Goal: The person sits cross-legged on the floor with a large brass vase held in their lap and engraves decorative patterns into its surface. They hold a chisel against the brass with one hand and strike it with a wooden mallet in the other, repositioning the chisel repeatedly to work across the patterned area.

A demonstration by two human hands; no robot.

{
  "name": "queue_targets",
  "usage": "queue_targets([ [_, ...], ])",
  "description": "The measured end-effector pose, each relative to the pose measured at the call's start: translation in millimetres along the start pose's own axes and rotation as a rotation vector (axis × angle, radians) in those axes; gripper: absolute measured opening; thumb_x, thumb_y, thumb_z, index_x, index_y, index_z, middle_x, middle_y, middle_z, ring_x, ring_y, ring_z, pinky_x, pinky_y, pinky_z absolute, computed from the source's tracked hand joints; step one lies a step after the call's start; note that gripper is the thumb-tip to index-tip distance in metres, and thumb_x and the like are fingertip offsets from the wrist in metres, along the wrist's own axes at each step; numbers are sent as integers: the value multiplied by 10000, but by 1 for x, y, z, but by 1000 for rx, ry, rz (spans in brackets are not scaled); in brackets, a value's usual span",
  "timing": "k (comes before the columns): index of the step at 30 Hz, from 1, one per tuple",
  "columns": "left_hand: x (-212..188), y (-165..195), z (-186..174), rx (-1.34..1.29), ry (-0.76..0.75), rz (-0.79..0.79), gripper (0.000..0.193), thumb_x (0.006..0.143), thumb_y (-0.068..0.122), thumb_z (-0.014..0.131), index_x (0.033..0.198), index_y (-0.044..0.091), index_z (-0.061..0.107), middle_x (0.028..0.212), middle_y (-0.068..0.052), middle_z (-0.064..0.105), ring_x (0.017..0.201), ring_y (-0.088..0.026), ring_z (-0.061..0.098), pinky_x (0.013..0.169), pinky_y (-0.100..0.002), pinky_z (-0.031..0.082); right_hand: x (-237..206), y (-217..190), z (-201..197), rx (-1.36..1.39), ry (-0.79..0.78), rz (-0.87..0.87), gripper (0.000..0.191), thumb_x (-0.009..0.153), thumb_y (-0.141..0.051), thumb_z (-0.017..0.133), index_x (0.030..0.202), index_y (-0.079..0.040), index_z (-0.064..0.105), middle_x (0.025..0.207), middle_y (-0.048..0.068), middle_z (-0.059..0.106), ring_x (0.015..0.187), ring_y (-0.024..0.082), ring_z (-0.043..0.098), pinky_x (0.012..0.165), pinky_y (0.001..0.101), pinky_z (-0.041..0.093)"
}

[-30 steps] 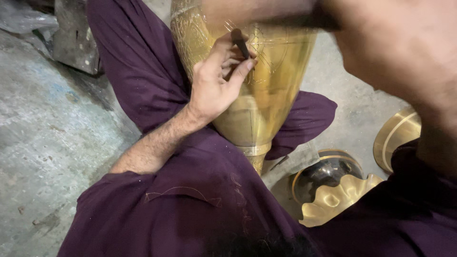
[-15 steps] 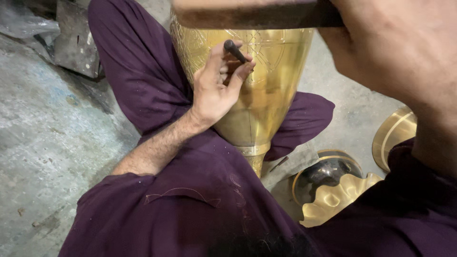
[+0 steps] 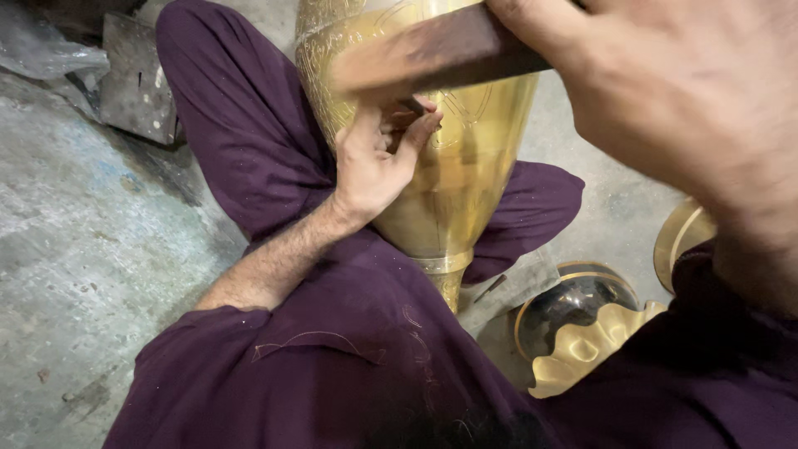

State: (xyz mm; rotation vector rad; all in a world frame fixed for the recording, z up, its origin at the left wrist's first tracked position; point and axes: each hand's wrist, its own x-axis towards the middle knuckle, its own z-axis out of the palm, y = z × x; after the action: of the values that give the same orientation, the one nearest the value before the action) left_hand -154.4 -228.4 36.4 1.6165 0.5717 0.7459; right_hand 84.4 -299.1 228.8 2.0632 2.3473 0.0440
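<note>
Up close, two hands work one engraved golden brass vase (image 3: 465, 166): left hand (image 3: 374, 162) pinching a small dark punch (image 3: 413, 106), right hand (image 3: 665, 91) gripping one brown wooden mallet (image 3: 440, 50).

Soft daylight, motion-blurred foreground, brass glare

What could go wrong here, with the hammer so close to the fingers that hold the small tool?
The wooden hammer sits just above the left hand pinching the small tool; a misaimed blow might hit the fingers. The brass vase only rests between the legs, so it could roll and spoil the engraved line.
</note>
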Motion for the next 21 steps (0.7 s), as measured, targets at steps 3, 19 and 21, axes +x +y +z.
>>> queue_targets([
  [3,2,3,1,29,40,-6,318,1029,9,726,1270,-27,523,1112,-98,756,1048,-166,778,939,-286,666,0,-3,-3,-57,25,-55,176,991,-169,678,1154,-105,696,889,57,682,739,212,673,642,330,521],
  [19,-44,-87,-244,49,703,-536,86,1065,133,551,1000,79,536,827,-2,450,679,-135,392,585,-298,332,-118,-12,134,1015,306,662,615,934,-36,747,1513,-35,538,966,69,654,867,130,668,807,281,546],
  [21,-74,-106,-252,591,527,-825,199,1069,186,546,1048,22,657,980,-38,670,899,-182,610,764,-347,505,-143,-32,177,1291,447,797,551,969,-46,765,1458,-13,511,1017,29,660,927,88,647,834,245,543],
])
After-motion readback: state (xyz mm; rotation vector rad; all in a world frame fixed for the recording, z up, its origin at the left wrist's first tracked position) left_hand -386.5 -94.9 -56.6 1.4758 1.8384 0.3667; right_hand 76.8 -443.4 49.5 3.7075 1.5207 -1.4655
